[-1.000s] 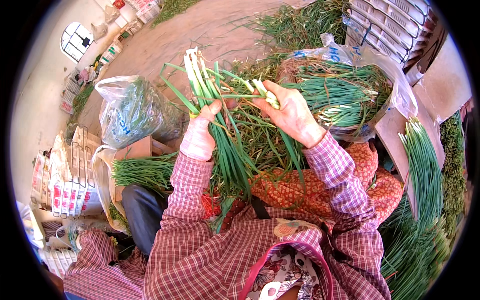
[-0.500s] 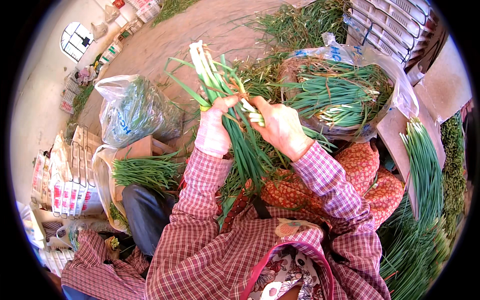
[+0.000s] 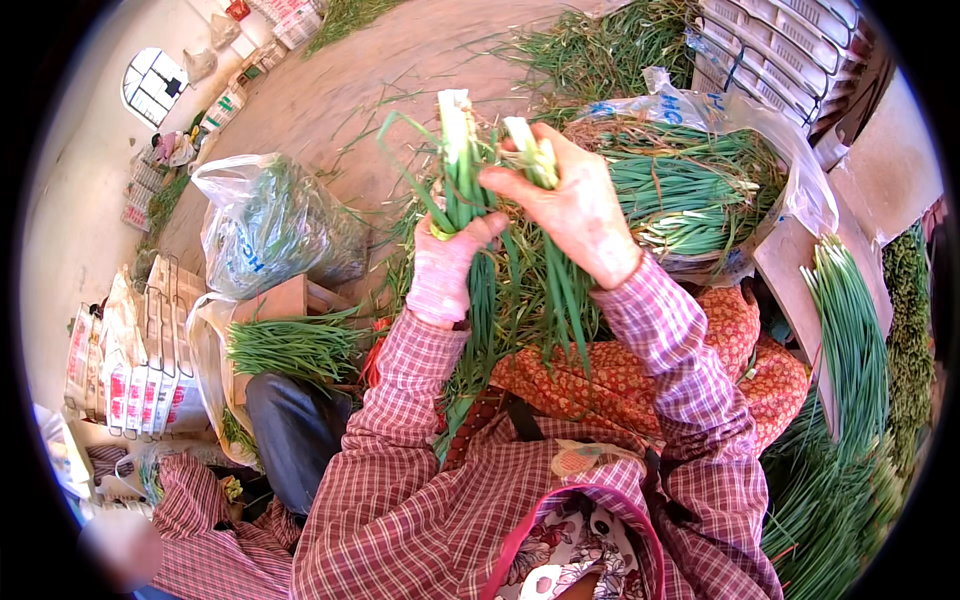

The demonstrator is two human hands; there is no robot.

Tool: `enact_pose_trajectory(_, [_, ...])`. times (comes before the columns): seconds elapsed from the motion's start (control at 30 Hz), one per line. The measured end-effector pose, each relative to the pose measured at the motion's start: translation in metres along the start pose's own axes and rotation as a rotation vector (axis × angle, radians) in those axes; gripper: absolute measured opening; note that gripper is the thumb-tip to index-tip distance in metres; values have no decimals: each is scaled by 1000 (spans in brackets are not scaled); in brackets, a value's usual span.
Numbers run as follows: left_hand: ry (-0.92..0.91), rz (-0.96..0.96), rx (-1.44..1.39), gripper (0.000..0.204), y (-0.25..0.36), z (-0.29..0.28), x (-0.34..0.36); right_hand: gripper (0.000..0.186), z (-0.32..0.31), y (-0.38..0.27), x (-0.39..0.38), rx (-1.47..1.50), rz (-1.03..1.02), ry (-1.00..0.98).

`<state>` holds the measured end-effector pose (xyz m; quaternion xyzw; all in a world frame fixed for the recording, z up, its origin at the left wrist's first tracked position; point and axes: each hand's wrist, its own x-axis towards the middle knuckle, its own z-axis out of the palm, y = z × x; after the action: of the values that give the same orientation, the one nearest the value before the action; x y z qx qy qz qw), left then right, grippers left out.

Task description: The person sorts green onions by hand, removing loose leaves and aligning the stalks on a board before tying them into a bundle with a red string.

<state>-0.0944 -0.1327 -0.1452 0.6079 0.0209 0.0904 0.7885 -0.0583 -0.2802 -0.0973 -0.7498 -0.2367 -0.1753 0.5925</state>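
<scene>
My left hand, in a pale sleeve reaching over the palm, is closed round a bunch of garlic chives. Its white stem ends point up and away from me, and the green leaves hang below the fist. A small yellow patch shows at the fingers; I cannot tell what it is. Just to the right, my bare right hand pinches a smaller bunch of chives, white ends up, leaves trailing toward my lap. The thumb comes close to the left bunch.
An open plastic bag of chives lies at right, beside a board with tidy chives. A filled clear bag and a chive pile are at left. Crates stand far right. Another person's checked clothing shows lower left.
My right hand has moved up and slightly right, and its small bunch now stands upright, apart from the left one. The left bunch has turned more upright and shifted right.
</scene>
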Motion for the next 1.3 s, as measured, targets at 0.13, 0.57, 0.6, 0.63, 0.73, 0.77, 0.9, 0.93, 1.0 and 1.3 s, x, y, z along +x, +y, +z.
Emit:
enact_pose_trajectory(0.13, [-100, -38, -81, 33, 4, 8, -9, 34, 6, 3, 3, -41, 8, -2])
enact_pose_trajectory(0.57, [-118, -136, -140, 37, 10, -20, 6, 15, -14, 23, -6, 406, 339, -113])
enact_pose_trajectory(0.6, [-101, -131, -110, 37, 12, -22, 6, 15, -20, 27, -6, 479, 347, -99])
enact_pose_trajectory(0.63, [-85, -128, -81, 37, 14, -21, 5, 19, -29, 24, -7, 415, 326, -60])
enact_pose_trajectory(0.73, [-96, -126, -44, 40, 17, -29, 4, 22, -51, 19, -5, 221, 222, -7])
enact_pose_trajectory(0.77, [-133, -120, -51, 40, 18, -27, 4, 20, -57, 22, -2, 167, 155, 1])
enact_pose_trajectory(0.9, [-190, -134, -97, 36, 15, -24, 5, 15, -45, 6, -1, 225, 141, -105])
enact_pose_trajectory(0.93, [-207, -150, -81, 37, 15, -23, 4, 19, -42, 2, 0, 107, 131, -115])
enact_pose_trajectory(1.0, [-223, -139, -63, 37, 14, -20, 4, 25, -27, 6, 3, -10, -29, -50])
enact_pose_trajectory(1.3, [-235, -210, -10, 37, 24, -12, -2, 25, -11, 23, 9, -158, -61, -329])
